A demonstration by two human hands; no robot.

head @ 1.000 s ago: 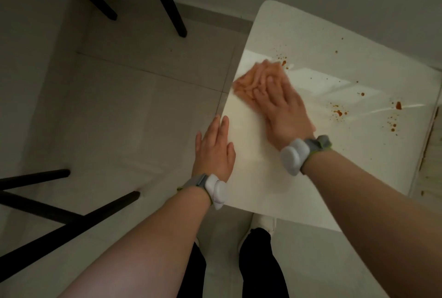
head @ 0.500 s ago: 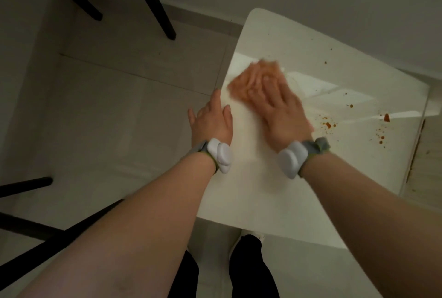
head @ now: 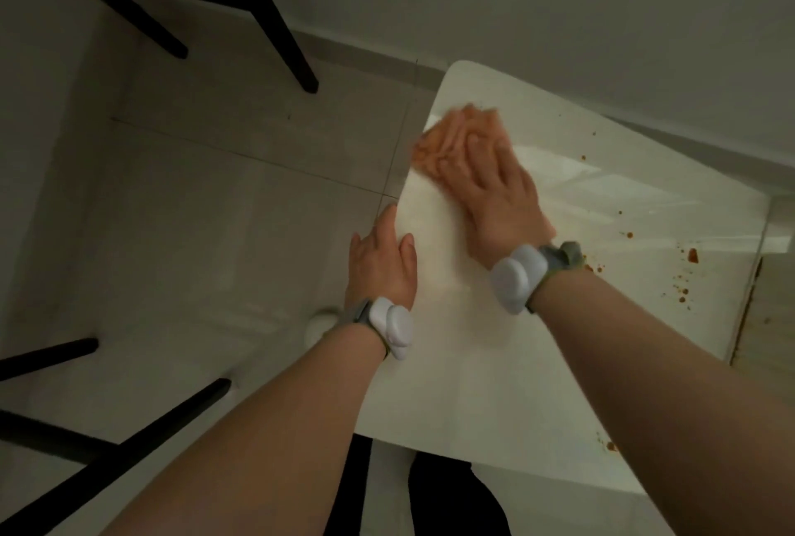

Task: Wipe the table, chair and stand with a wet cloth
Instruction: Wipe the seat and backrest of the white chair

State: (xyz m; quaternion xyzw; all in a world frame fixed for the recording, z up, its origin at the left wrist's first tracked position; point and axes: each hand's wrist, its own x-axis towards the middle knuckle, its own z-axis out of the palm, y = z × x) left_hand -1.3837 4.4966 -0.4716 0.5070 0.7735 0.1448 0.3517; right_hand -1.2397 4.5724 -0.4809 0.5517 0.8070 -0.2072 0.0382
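A white glossy table [head: 494, 363] fills the right half of the head view. My right hand [head: 494, 187] lies flat with straight fingers on an orange cloth [head: 447, 135], pressing it onto the table near the far left corner. My left hand [head: 383, 260] rests at the table's left edge, thumb on top and the other fingers over the side. Reddish-brown stains [head: 684, 277] speckle the table's right part.
Black chair or stand legs [head: 275, 28] stand on the tiled floor at top left, and more black legs [head: 99, 449] lie at bottom left. A grey wall runs behind the table. A wooden surface [head: 770, 320] adjoins the table's right edge.
My right hand has slid the cloth farther toward the table's far left corner. My left hand has stayed at the left edge, its fingers now over the side.
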